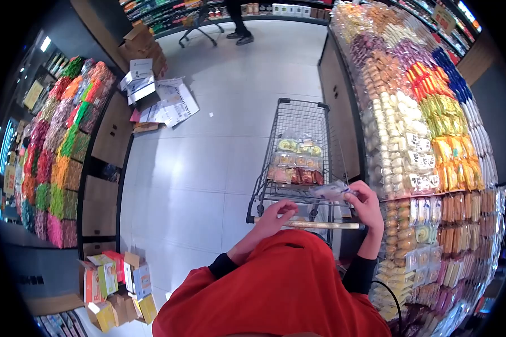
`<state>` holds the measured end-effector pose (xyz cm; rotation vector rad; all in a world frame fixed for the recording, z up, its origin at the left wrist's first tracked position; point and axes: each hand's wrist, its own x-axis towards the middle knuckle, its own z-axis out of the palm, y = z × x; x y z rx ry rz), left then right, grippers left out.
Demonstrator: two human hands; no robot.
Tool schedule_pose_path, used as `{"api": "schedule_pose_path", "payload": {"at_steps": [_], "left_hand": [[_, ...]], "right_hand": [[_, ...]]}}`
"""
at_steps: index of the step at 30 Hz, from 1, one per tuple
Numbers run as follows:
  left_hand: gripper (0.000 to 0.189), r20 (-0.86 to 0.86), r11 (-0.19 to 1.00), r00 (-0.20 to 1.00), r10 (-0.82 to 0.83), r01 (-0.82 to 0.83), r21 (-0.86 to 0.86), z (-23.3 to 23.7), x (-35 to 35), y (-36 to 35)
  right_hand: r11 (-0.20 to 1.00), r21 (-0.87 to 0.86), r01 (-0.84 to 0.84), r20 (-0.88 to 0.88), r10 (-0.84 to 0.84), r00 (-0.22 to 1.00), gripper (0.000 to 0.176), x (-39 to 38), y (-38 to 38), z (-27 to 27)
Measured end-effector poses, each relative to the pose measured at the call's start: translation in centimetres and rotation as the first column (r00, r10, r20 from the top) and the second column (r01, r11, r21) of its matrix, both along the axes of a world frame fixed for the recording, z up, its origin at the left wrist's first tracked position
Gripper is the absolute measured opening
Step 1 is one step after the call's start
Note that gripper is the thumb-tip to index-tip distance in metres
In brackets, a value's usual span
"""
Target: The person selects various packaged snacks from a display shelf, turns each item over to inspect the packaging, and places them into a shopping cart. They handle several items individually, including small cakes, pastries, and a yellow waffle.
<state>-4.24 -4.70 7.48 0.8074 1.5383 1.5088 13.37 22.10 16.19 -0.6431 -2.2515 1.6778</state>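
My right hand (pixel 366 203) pinches a small clear plastic packet (pixel 331 191) over the near end of the shopping cart (pixel 275 135); what is inside the packet is too blurred to name. Curled above the left part of the cart handle (pixel 320 225), my left hand (pixel 278 217) shows nothing between its fingers. Inside the wire basket lie several packaged snacks: clear packs with green and yellow contents (pixel 299 147), pale packs (pixel 296 160) in the middle, and red-brown packets (pixel 306 177) nearest me.
A long display of wrapped snacks (pixel 421 129) runs along the right, close to the cart. Bulk candy bins (pixel 62 151) stand on the left. Flattened cardboard (pixel 171 104) and open cartons (pixel 115 283) lie on the floor. Farther off, a person's legs (pixel 238 22) are beside another cart (pixel 199 28).
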Motion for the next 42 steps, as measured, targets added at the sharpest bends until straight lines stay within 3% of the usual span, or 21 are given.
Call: {"api": "schedule_pose_path", "payload": {"at_steps": [3, 5, 7, 9, 11, 16, 19, 22, 23, 25, 26, 29, 32, 33, 35, 36, 38, 39, 40, 41, 42], "left_hand": [[0.019, -0.007, 0.999, 0.999, -0.046, 0.046, -0.013, -1.9, -0.6, -0.7], [0.020, -0.022, 0.989, 0.999, -0.048, 0.045, -0.141, -3.3, -0.8, -1.3], [0.022, -0.107, 0.974, 0.989, -0.099, 0.075, -0.212, -4.3, -1.1, -1.5], [0.023, -0.119, 0.961, 0.980, -0.160, 0.127, -0.245, -6.6, -0.7, -1.3], [0.024, -0.295, 0.969, 0.944, -0.149, 0.079, -0.236, -8.9, -0.4, -1.8], [0.024, -0.359, 0.951, 0.900, -0.246, 0.154, -0.267, -10.5, 0.9, -1.1], [0.025, -0.400, 0.942, 0.878, -0.262, 0.143, -0.303, -10.2, 1.5, -0.4], [0.028, -0.574, 0.882, 0.739, -0.354, 0.060, -0.467, -10.2, 1.7, 1.3], [0.028, -0.566, 0.874, 0.743, -0.358, 0.054, -0.483, -9.9, 1.6, 1.9], [0.028, -0.594, 0.783, 0.602, -0.534, 0.086, -0.616, -9.4, 1.6, 2.5], [0.031, -0.593, 0.789, 0.601, -0.535, 0.105, -0.605, -9.9, 1.6, 2.4], [0.027, -0.519, 0.729, 0.615, -0.593, 0.136, -0.671, -9.4, 1.3, 2.8], [0.030, -0.524, 0.724, 0.614, -0.590, 0.117, -0.679, -9.5, 1.5, 2.8], [0.030, -0.510, 0.711, 0.615, -0.601, 0.119, -0.693, -9.5, 1.5, 2.7], [0.036, -0.503, 0.699, 0.595, -0.627, 0.144, -0.700, -9.2, 1.3, 2.8], [0.041, -0.419, 0.619, 0.584, -0.695, 0.190, -0.762, -8.1, 0.9, 3.7], [0.042, -0.390, 0.606, 0.601, -0.698, 0.206, -0.768, -7.9, 0.8, 4.1], [0.043, -0.361, 0.596, 0.611, -0.704, 0.232, -0.769, -7.9, 0.7, 4.0], [0.042, -0.381, 0.611, 0.603, -0.701, 0.233, -0.757, -7.9, 0.5, 4.2], [0.042, -0.372, 0.603, 0.601, -0.707, 0.238, -0.762, -7.9, 0.3, 4.3], [0.042, -0.363, 0.610, 0.613, -0.702, 0.254, -0.750, -7.5, 0.1, 4.7]], "right_hand": [[0.992, -0.039, 0.119, -0.126, -0.123, 0.984, 0.012, -0.2, 1.3, -0.9], [0.975, -0.138, 0.174, -0.085, -0.187, 0.979, 0.016, 0.4, 3.2, -3.3], [0.924, -0.169, 0.342, -0.005, -0.348, 0.938, 0.022, 0.5, 4.7, -6.3], [0.920, -0.006, 0.392, 0.041, -0.392, 0.919, 0.026, 0.9, 6.2, -9.4], [0.906, 0.043, 0.420, 0.101, -0.423, 0.901, 0.025, 0.9, 7.3, -12.0], [0.858, 0.170, 0.484, 0.237, -0.513, 0.825, 0.026, -0.7, 11.4, -19.5], [0.842, 0.072, 0.535, 0.329, -0.526, 0.784, 0.022, -3.3, 13.5, -25.3], [0.830, -0.030, 0.557, 0.304, -0.523, 0.796, 0.027, -6.9, 14.4, -31.8], [0.837, -0.028, 0.547, 0.325, -0.510, 0.796, 0.026, -8.1, 14.7, -33.5], [0.763, -0.130, 0.633, 0.427, -0.534, 0.730, 0.024, -11.6, 14.7, -35.8], [0.762, -0.145, 0.631, 0.441, -0.521, 0.731, 0.024, -13.3, 14.9, -37.0], [0.474, -0.607, 0.638, 0.475, -0.428, 0.769, 0.018, -17.6, 16.7, -44.1], [0.282, -0.741, 0.610, 0.426, -0.504, 0.751, 0.021, -22.1, 17.5, -49.0], [0.366, -0.663, 0.653, 0.476, -0.466, 0.746, 0.021, -23.1, 17.9, -51.2], [0.327, -0.713, 0.620, 0.449, -0.467, 0.762, 0.022, -25.0, 18.4, -53.1], [0.321, -0.717, 0.619, 0.454, -0.460, 0.763, 0.022, -25.5, 19.0, -54.5], [0.505, -0.736, 0.450, 0.351, -0.284, 0.892, 0.028, -26.3, 20.0, -57.3], [0.498, -0.740, 0.452, 0.352, -0.285, 0.891, 0.028, -26.8, 20.0, -57.7], [0.730, -0.443, 0.521, 0.436, -0.332, 0.836, 0.033, -27.5, 20.1, -57.5], [0.859, -0.084, 0.506, 0.493, -0.405, 0.770, 0.037, -27.7, 19.9, -57.2], [0.873, 0.095, 0.479, 0.617, -0.429, 0.660, 0.044, -27.8, 20.0, -57.7]]}}
